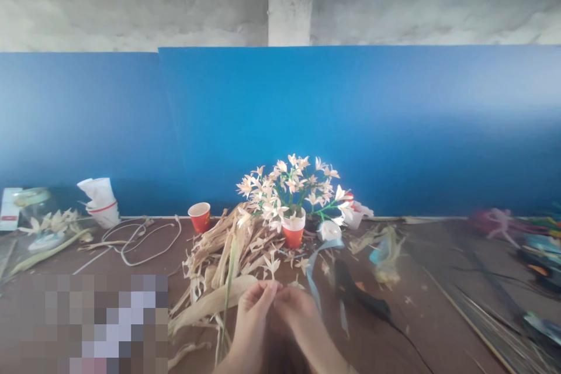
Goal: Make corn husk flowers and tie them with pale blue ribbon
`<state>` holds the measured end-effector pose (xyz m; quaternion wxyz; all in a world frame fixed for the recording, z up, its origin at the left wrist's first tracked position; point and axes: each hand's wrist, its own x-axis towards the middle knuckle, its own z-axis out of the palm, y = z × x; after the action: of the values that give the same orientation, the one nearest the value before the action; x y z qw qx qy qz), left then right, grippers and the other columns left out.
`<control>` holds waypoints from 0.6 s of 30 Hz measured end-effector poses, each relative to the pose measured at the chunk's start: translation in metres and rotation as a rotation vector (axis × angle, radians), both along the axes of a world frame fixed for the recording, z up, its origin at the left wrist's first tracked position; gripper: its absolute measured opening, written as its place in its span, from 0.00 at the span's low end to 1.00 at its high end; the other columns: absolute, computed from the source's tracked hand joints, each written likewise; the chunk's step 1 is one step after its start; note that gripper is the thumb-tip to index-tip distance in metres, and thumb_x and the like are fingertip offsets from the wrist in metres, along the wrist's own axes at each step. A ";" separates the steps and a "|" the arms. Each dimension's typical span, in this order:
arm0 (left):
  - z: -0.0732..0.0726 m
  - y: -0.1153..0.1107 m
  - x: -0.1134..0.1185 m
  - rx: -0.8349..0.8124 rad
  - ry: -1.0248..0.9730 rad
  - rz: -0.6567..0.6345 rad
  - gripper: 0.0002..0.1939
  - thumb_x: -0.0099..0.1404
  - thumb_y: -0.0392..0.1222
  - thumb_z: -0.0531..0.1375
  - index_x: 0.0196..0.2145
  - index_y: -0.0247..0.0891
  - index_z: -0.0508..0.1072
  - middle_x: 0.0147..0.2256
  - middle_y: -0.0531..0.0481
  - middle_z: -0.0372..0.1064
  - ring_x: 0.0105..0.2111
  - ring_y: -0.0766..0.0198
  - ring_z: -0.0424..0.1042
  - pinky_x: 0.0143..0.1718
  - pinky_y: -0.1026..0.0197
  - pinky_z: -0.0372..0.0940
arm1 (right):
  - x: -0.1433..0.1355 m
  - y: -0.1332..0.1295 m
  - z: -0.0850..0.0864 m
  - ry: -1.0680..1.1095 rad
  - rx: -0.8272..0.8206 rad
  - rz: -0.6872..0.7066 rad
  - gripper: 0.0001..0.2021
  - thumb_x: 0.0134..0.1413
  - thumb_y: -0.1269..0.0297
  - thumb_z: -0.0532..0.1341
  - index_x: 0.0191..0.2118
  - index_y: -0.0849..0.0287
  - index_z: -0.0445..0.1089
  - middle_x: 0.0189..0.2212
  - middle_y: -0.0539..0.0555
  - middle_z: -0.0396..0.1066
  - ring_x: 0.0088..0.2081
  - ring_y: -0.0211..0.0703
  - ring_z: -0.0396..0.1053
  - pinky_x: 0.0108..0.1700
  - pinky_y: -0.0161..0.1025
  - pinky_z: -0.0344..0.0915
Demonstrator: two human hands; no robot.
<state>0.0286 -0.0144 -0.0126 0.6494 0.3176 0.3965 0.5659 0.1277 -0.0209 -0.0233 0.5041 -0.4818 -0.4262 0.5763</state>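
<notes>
A small pale husk flower (272,265) stands upright between the fingertips of my left hand (256,312), which is pinched round its base. My right hand (300,315) is closed beside it, its fingertips touching or nearly touching the left ones; what they hold, if anything, is hidden. Just beyond the hands, a red and white paper cup (293,234) holds many cream flowers (293,184) on green stems. Dried husks (219,257) lie heaped to the left of the cup, with one long husk strip (210,307) reaching beside my left hand.
To the right lie a black corded tool (362,298), a pale blue ribbon (312,274) and thin sticks (495,327). Further left are a red cup (200,219), a white cable (131,245) and a cup with white paper (103,213). A blue panel (280,111) rises behind.
</notes>
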 end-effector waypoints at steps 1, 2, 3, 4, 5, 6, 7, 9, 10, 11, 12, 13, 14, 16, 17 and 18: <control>0.000 0.000 -0.001 0.019 0.047 0.005 0.17 0.44 0.52 0.67 0.23 0.33 0.74 0.18 0.52 0.67 0.19 0.66 0.65 0.21 0.65 0.60 | 0.000 0.000 0.000 -0.025 0.026 -0.007 0.14 0.38 0.52 0.65 0.20 0.58 0.68 0.14 0.49 0.66 0.18 0.38 0.62 0.23 0.36 0.58; 0.001 0.001 -0.002 0.043 0.099 0.011 0.17 0.44 0.52 0.67 0.24 0.33 0.75 0.19 0.51 0.68 0.20 0.64 0.66 0.22 0.65 0.61 | 0.000 0.000 -0.001 -0.056 0.052 -0.016 0.14 0.39 0.52 0.64 0.20 0.58 0.67 0.14 0.48 0.66 0.18 0.38 0.62 0.24 0.36 0.59; 0.001 0.001 -0.003 0.070 0.158 0.018 0.17 0.45 0.52 0.66 0.24 0.33 0.75 0.20 0.50 0.69 0.22 0.63 0.67 0.23 0.64 0.61 | 0.000 0.000 -0.001 -0.091 0.077 -0.028 0.13 0.40 0.53 0.63 0.20 0.58 0.67 0.14 0.48 0.65 0.19 0.38 0.62 0.24 0.35 0.59; 0.002 0.002 -0.004 0.099 0.221 0.024 0.17 0.46 0.52 0.65 0.24 0.34 0.75 0.21 0.49 0.70 0.24 0.61 0.68 0.25 0.64 0.62 | 0.000 0.000 -0.001 -0.129 0.099 -0.041 0.13 0.42 0.54 0.62 0.21 0.58 0.67 0.14 0.48 0.65 0.19 0.38 0.62 0.23 0.35 0.58; 0.002 0.002 -0.005 0.129 0.286 0.029 0.16 0.48 0.52 0.65 0.24 0.34 0.75 0.22 0.48 0.71 0.25 0.60 0.68 0.27 0.63 0.62 | 0.000 0.000 0.000 -0.169 0.120 -0.052 0.12 0.43 0.55 0.62 0.21 0.58 0.66 0.14 0.48 0.64 0.19 0.38 0.62 0.23 0.35 0.58; 0.002 0.002 -0.006 0.160 0.347 0.031 0.16 0.49 0.52 0.64 0.24 0.34 0.75 0.23 0.48 0.72 0.27 0.59 0.69 0.29 0.63 0.63 | 0.000 -0.001 0.001 -0.209 0.142 -0.060 0.11 0.44 0.57 0.61 0.22 0.58 0.66 0.14 0.47 0.64 0.19 0.38 0.61 0.22 0.35 0.57; 0.002 0.003 -0.007 0.190 0.399 0.028 0.15 0.51 0.52 0.63 0.25 0.35 0.75 0.24 0.47 0.72 0.28 0.58 0.69 0.31 0.62 0.63 | 0.000 -0.002 0.002 -0.247 0.164 -0.066 0.10 0.45 0.58 0.60 0.22 0.58 0.66 0.15 0.47 0.64 0.19 0.38 0.61 0.22 0.34 0.57; 0.001 0.003 -0.008 0.240 0.460 0.018 0.15 0.53 0.51 0.62 0.25 0.35 0.75 0.25 0.46 0.73 0.30 0.57 0.69 0.33 0.62 0.63 | 0.001 -0.004 0.006 -0.308 0.203 -0.068 0.08 0.47 0.61 0.59 0.23 0.58 0.67 0.16 0.48 0.65 0.20 0.38 0.62 0.22 0.34 0.57; 0.001 0.003 -0.008 0.256 0.468 0.011 0.14 0.53 0.51 0.61 0.25 0.35 0.75 0.26 0.46 0.73 0.30 0.56 0.69 0.34 0.61 0.63 | 0.001 -0.005 0.008 -0.327 0.214 -0.065 0.07 0.47 0.62 0.58 0.23 0.58 0.67 0.17 0.49 0.66 0.21 0.38 0.62 0.23 0.34 0.58; 0.000 0.003 -0.008 0.266 0.467 0.006 0.14 0.54 0.51 0.61 0.25 0.35 0.75 0.26 0.46 0.73 0.31 0.56 0.70 0.34 0.61 0.63 | 0.001 -0.006 0.010 -0.341 0.222 -0.066 0.07 0.48 0.63 0.58 0.24 0.58 0.67 0.18 0.49 0.67 0.22 0.39 0.63 0.24 0.34 0.58; 0.000 0.003 -0.007 0.269 0.460 0.004 0.14 0.54 0.51 0.60 0.26 0.35 0.75 0.27 0.46 0.73 0.31 0.55 0.70 0.35 0.61 0.63 | 0.001 -0.007 0.012 -0.353 0.226 -0.066 0.06 0.48 0.64 0.57 0.24 0.58 0.66 0.19 0.50 0.68 0.23 0.39 0.64 0.24 0.34 0.59; 0.000 0.003 -0.007 0.266 0.451 0.005 0.14 0.54 0.51 0.61 0.26 0.35 0.75 0.27 0.46 0.74 0.31 0.55 0.70 0.35 0.60 0.63 | 0.000 -0.007 0.013 -0.369 0.227 -0.068 0.06 0.48 0.65 0.57 0.24 0.58 0.66 0.20 0.50 0.69 0.23 0.40 0.65 0.25 0.34 0.59; 0.000 0.003 -0.007 0.259 0.439 0.009 0.14 0.53 0.51 0.61 0.26 0.35 0.75 0.26 0.46 0.74 0.31 0.55 0.70 0.35 0.61 0.63 | 0.000 -0.008 0.015 -0.387 0.229 -0.073 0.06 0.48 0.65 0.57 0.24 0.58 0.66 0.20 0.50 0.69 0.24 0.40 0.65 0.25 0.34 0.59; 0.000 0.004 -0.007 0.227 0.401 0.013 0.14 0.51 0.51 0.63 0.25 0.35 0.76 0.26 0.46 0.74 0.30 0.56 0.70 0.35 0.61 0.63 | 0.000 -0.008 0.016 -0.422 0.236 -0.084 0.07 0.48 0.65 0.56 0.23 0.58 0.65 0.20 0.50 0.69 0.24 0.40 0.65 0.25 0.34 0.59; 0.000 0.004 -0.007 0.206 0.377 0.011 0.15 0.49 0.51 0.64 0.25 0.35 0.76 0.25 0.47 0.74 0.30 0.56 0.69 0.34 0.62 0.63 | 0.000 -0.008 0.017 -0.439 0.245 -0.091 0.07 0.49 0.64 0.56 0.23 0.58 0.65 0.20 0.50 0.69 0.24 0.41 0.65 0.25 0.34 0.59; 0.001 0.004 -0.007 0.183 0.350 0.008 0.15 0.48 0.52 0.64 0.25 0.35 0.76 0.25 0.47 0.74 0.30 0.57 0.69 0.34 0.62 0.62 | 0.002 -0.008 0.018 -0.456 0.255 -0.096 0.07 0.49 0.63 0.56 0.23 0.58 0.65 0.20 0.50 0.69 0.24 0.41 0.65 0.25 0.34 0.59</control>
<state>0.0213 -0.0102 -0.0121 0.5368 0.4673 0.4512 0.5384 0.1292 -0.0294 -0.0049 0.4782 -0.5515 -0.5746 0.3701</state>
